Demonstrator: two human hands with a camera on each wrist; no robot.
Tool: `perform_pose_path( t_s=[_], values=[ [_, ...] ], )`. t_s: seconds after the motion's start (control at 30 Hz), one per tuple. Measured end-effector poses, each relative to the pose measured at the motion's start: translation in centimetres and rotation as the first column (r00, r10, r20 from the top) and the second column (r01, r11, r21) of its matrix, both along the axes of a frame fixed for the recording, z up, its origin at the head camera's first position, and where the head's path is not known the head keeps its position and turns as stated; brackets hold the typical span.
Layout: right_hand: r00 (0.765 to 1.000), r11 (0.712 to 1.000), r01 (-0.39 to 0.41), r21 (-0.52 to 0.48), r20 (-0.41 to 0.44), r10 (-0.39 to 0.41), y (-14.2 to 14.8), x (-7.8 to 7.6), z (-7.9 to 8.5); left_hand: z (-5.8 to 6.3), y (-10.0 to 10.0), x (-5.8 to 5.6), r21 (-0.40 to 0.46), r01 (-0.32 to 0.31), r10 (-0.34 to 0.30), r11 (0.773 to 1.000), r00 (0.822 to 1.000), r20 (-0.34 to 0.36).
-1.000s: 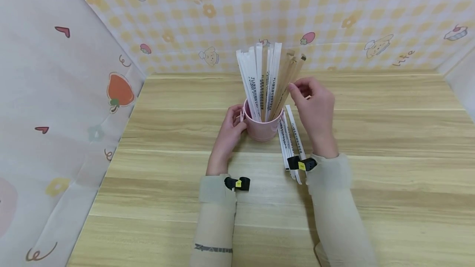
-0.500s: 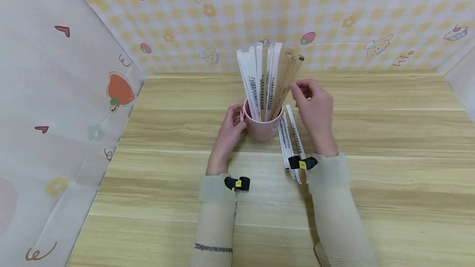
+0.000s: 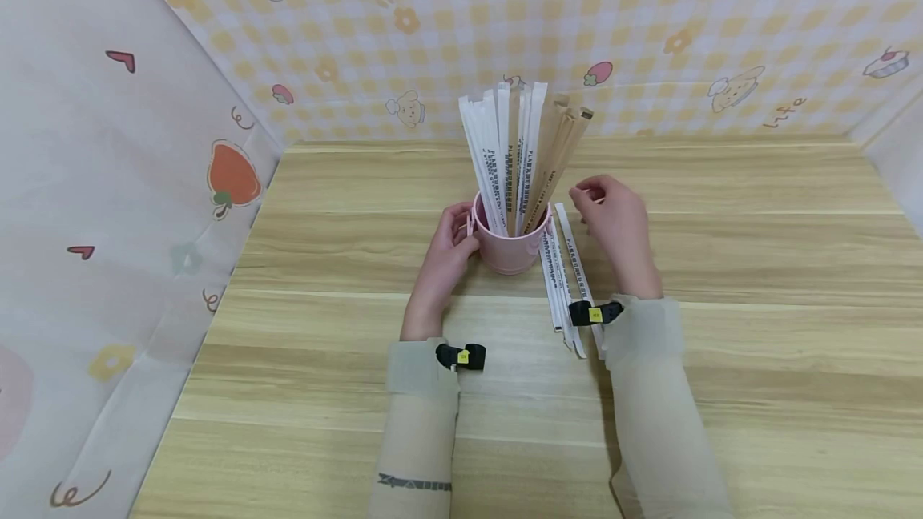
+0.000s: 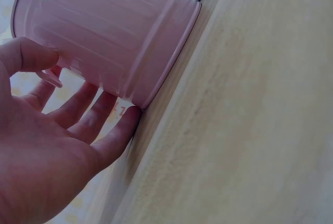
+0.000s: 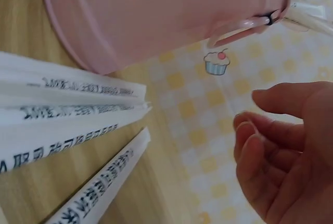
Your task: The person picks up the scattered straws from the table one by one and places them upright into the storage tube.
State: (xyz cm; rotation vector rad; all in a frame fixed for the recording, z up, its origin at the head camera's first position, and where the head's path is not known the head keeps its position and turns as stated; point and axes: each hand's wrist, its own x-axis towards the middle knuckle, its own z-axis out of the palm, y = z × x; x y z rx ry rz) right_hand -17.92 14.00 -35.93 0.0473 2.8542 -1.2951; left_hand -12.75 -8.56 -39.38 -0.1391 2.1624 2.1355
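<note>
A small pink bucket (image 3: 508, 253) stands upright on the table, filled with paper-wrapped straws. White-wrapped straws (image 3: 485, 130) lean mostly to the left, brown-wrapped ones (image 3: 559, 152) to the right. My left hand (image 3: 445, 263) holds the bucket's left side; in the left wrist view the thumb lies near the handle and the fingers (image 4: 112, 138) reach along the wall to the base. Apart from the bucket, to its right, my right hand (image 3: 616, 223) hovers with fingers loosely curled and nothing in them. Several white-wrapped straws (image 3: 554, 283) lie on the table between bucket and right wrist.
The wooden table (image 3: 303, 375) runs back to a yellow-checked wall covering (image 3: 634, 14). A pale covering with printed strawberry and hearts (image 3: 65, 150) borders the left side. The bucket's handle (image 5: 239, 28) hangs down its right side.
My right hand has come away from the brown-wrapped straws and dropped slightly toward the table on the right. The brown straws shifted a little. My left hand and the bucket have stayed put.
</note>
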Motion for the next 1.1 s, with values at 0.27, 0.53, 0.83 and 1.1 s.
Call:
perform_pose_path(
  t_s=[0.27,0.53,0.83,1.1],
  values=[
    [0.988,0.995,-0.082,0.061,0.134,0.073,0.4,-0.3,-2.1,-0.1,0.0,0.0,0.003,0.002,-0.002,1.0,1.0,-0.008],
    [0.964,0.987,-0.107,0.123,0.255,0.073,0.4,-0.1,-2.8,-0.1,0.0,0.0,-0.006,0.006,-0.006,1.0,1.0,-0.013],
    [0.955,0.97,-0.14,0.199,0.285,0.079,0.2,0.3,-3.0,0.0,0.1,0.0,-0.002,0.01,-0.01,1.0,1.0,-0.005],
    [0.959,0.964,-0.133,0.228,0.276,0.067,-0.1,0.5,-3.0,-0.2,0.0,-0.1,-0.003,0.002,-0.002,1.0,1.0,-0.01]
  ],
)
